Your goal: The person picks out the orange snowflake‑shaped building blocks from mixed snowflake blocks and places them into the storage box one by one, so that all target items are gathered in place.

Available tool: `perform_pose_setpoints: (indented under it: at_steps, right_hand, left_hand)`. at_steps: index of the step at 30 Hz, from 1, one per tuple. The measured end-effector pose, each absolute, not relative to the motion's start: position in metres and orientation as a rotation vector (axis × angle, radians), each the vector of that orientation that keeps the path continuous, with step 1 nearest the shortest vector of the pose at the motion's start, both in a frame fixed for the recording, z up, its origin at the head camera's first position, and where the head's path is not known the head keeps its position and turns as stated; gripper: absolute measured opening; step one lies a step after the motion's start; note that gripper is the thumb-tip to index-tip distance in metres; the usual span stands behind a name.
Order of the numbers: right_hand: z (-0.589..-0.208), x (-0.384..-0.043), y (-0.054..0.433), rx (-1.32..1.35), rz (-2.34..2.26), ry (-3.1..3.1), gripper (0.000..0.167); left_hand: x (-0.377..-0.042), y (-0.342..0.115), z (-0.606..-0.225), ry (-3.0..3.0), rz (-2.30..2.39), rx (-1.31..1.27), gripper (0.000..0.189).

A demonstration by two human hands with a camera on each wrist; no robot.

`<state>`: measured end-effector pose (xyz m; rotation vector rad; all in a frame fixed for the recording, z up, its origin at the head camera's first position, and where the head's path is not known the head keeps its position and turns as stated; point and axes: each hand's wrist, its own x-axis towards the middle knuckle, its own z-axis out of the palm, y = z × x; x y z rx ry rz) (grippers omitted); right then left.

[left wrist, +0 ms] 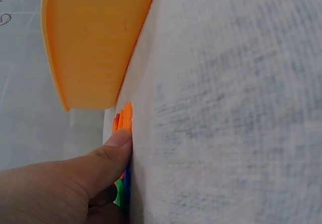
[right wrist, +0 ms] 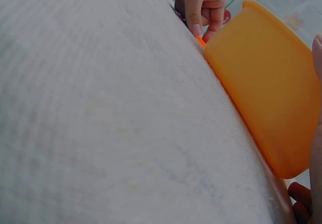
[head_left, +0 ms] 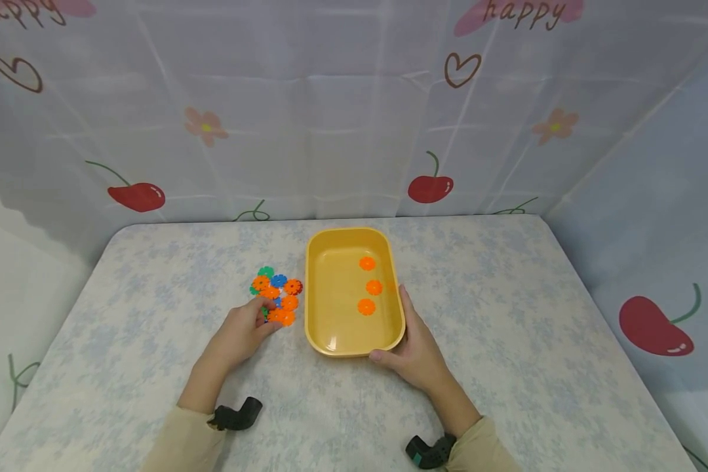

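Observation:
A yellow plastic tray (head_left: 330, 282) lies on the table, with three orange flower-shaped plastic discs (head_left: 374, 288) spread along the right side of its floor. My right hand (head_left: 415, 347) holds the tray at its near right corner, thumb on the near rim and fingers along the right wall. Left of the tray is a loose pile of flower-shaped discs (head_left: 278, 280) in orange, green, blue and red. At the near side of this pile, my left hand (head_left: 242, 332) pinches an orange disc (head_left: 275, 316) between thumb and fingers. The left wrist view shows the thumb (left wrist: 118, 138) against the orange edge.
The table (head_left: 537, 314) has a pale blue mottled cover. Behind it hangs a white sheet (head_left: 342, 151) printed with cherries, hearts and flowers, and more sheeting stands at both sides. A black wrist device (head_left: 238, 415) sits at each sleeve cuff.

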<state>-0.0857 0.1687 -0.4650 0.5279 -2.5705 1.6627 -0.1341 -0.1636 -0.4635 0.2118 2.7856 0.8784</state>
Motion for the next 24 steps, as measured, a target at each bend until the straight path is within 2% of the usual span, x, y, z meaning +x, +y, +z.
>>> perform_pose_setpoints:
  at_steps: [6,13,17,24]
  right_hand:
    - [-0.463,-0.084,0.168,0.515,1.653,-2.568,0.12]
    - [-0.483,-0.09,0.171,0.524,1.652,-2.551,0.124]
    - [-0.499,-0.095,0.175,0.525,1.632,-2.565,0.127]
    - [-0.503,-0.096,0.176,0.518,1.642,-2.572,0.127]
  left_hand:
    - [-0.137,-0.165,-0.46,2.766,0.867,0.212,0.035]
    - [-0.136,-0.162,-0.456,2.865,0.737,0.313,0.049]
    - [-0.133,-0.162,-0.458,2.921,0.7,0.357,0.042]
    - [-0.136,-0.166,-0.463,2.832,0.87,0.197,0.034]
